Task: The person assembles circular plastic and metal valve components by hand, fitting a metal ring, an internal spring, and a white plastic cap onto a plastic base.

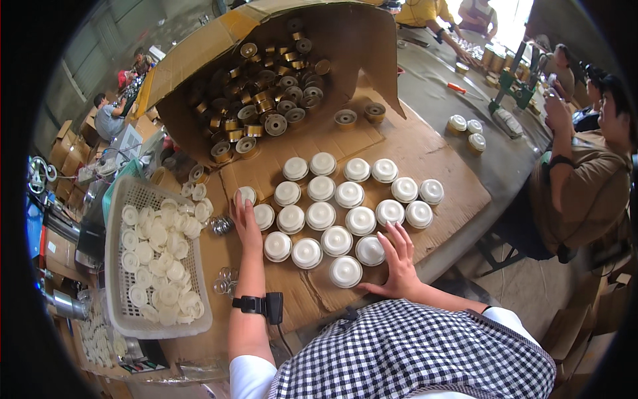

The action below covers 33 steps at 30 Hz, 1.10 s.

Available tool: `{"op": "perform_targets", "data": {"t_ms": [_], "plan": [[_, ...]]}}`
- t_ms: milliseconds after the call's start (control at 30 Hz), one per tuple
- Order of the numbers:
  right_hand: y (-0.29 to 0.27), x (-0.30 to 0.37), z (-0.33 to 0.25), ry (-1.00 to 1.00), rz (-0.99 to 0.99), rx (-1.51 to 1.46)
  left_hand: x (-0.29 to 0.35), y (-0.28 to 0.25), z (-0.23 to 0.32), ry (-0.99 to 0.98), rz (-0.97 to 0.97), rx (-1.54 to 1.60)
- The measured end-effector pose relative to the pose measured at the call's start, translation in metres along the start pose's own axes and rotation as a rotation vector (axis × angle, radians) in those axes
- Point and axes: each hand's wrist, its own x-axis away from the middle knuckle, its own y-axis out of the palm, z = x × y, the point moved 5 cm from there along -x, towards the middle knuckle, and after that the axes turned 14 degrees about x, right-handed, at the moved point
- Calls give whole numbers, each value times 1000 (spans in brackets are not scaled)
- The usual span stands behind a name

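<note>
Several round gold-sided canisters with white plastic caps (321,216) stand close together on a flat cardboard sheet. At the group's left edge, my left hand (247,226) lies with its fingers stretched out against one capped canister (246,195), partly covering it. My right hand (400,266) rests at the near right edge, thumb and fingers spread. Its fingers come up beside a capped canister (370,251), and its thumb is close to the nearest one (346,272). Neither hand grips a piece.
A tipped cardboard box (362,53) full of uncapped gold canisters (266,100) opens toward me. At left are a white basket (199,326) of loose caps (163,253) and metal springs (221,225). A green hand press (522,83) stands at the far right, near co-workers.
</note>
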Motion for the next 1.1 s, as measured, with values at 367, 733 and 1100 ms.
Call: {"op": "perform_targets", "data": {"t_ms": [367, 733, 1100], "plan": [[2, 1, 0, 4, 32, 49, -3, 51, -7, 80, -122, -86], [0, 3, 11, 105, 83, 102, -5, 139, -8, 194, -236, -215], [-41, 15, 41, 120, 207, 129, 13, 122, 6, -155, -498, 332]]}}
